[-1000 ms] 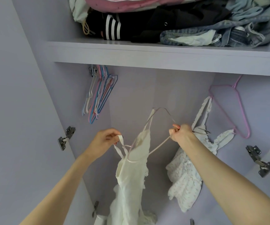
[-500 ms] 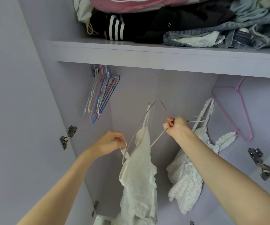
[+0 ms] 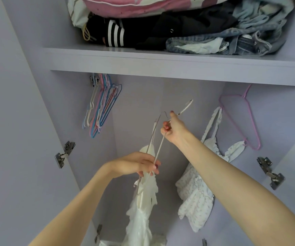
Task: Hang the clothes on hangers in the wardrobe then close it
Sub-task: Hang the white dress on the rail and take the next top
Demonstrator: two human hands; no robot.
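You are looking up into the open wardrobe [image 3: 143, 96] with both arms raised. Your right hand [image 3: 175, 130] is pinching the white hanger [image 3: 159, 148] near its neck, its grip curled tight around the wire, and the hook is pointing up and to the right, just below the shelf [image 3: 161, 68]. Your left hand [image 3: 137, 165] is sitting lower, its fingers curled around the hanger's lower wire together with the top edge of the white dress [image 3: 143, 213]. One thin strap of the dress is running up along the hanger's shoulder while the rest of the fabric is hanging straight down between your forearms.

Just beside your right forearm, a white ruffled garment [image 3: 196, 197] is hanging by its straps from a pink hanger [image 3: 239, 119] at the right of the wardrobe. At the left, a bunch of bare coloured hangers [image 3: 102, 107] is hanging beneath the shelf, well apart from your hands. On top of the shelf, folded clothes [image 3: 178, 27] are lying in a pile: something pink, a black piece with white stripes, and denim. Metal hinges [image 3: 64, 154] are showing on both side panels.
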